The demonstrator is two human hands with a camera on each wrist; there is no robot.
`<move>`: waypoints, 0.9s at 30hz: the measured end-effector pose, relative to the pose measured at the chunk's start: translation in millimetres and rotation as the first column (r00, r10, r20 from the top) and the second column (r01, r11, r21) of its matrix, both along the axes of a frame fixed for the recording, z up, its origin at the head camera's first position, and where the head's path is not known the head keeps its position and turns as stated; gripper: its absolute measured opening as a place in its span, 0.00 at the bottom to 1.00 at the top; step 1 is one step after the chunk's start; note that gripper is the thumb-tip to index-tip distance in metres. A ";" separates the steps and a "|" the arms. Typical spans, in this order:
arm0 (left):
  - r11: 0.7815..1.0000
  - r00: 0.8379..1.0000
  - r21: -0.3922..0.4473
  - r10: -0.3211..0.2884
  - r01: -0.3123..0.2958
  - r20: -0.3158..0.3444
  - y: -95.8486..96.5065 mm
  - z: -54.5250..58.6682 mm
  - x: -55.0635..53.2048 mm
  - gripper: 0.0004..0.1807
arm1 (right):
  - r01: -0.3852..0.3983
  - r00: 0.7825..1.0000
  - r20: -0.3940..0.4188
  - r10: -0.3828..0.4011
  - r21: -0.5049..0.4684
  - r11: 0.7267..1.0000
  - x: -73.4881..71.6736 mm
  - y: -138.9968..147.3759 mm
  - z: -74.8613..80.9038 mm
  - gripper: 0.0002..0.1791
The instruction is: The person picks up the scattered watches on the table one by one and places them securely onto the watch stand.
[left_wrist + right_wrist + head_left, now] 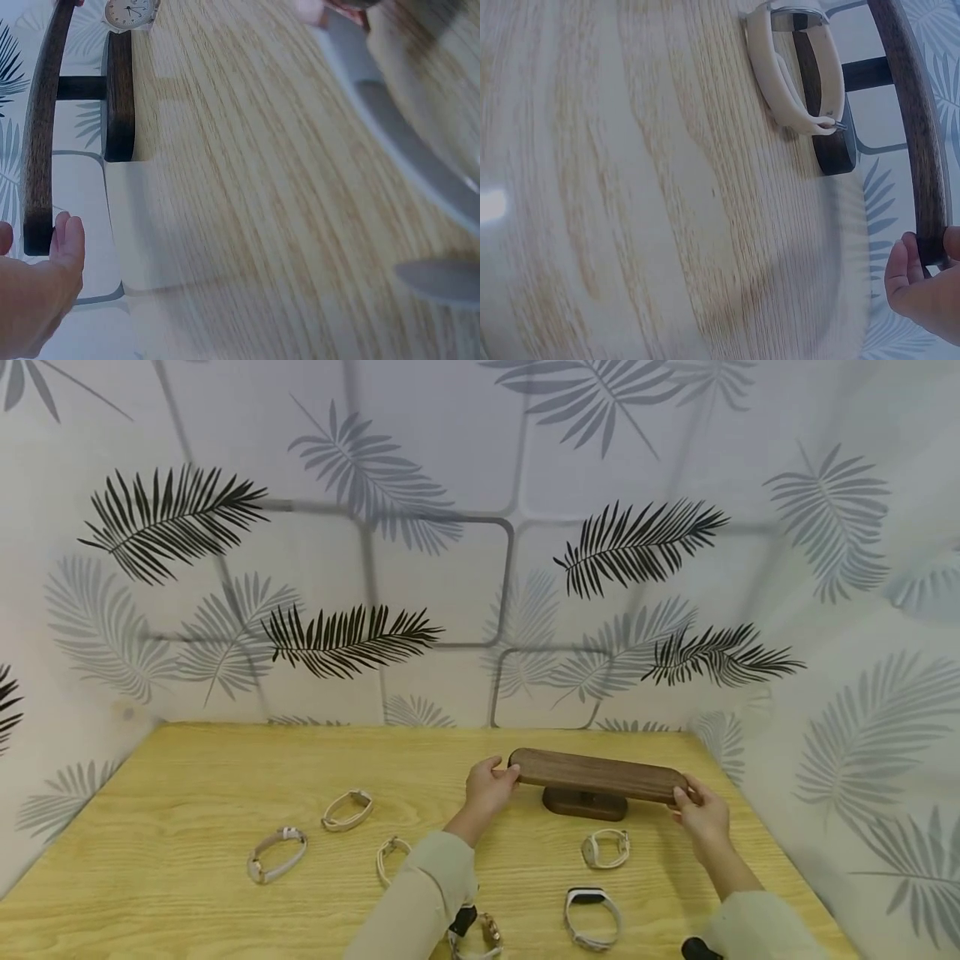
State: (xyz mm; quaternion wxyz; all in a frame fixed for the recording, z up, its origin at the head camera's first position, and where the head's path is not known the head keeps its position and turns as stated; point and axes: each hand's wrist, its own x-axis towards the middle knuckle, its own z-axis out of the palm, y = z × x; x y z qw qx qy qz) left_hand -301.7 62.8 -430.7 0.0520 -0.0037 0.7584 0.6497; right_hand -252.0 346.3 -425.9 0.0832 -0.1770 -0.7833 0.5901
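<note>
Leaf-print backdrop (442, 585) on the far side, then a yellowish wood-grain table (187, 802) in front. The dark wooden stand (592, 774) is at the table's far right. Left hand (489, 789) and right hand (707, 818) each pinch one end of its top, so imo move both evenly, keep it level, and mind the white watch (591, 851) just on the near side.
</note>
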 end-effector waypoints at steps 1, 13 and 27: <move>1.000 1.000 0.004 0.028 -0.028 -0.003 -0.2 -0.5 -0.2 0.26 | -0.009 1.000 0.004 0.009 0.006 1.000 0.0 -0.7 0.4 0.28; 0.994 0.996 0.071 0.086 -0.088 0.030 -11.6 -0.6 2.3 0.17 | -0.056 0.998 0.012 0.056 0.053 0.997 1.0 -9.4 2.0 0.28; 0.998 0.997 0.032 0.051 -0.053 0.051 -40.9 -4.4 -0.8 0.17 | -0.156 0.988 0.033 0.153 0.193 0.969 0.3 -21.1 4.0 0.27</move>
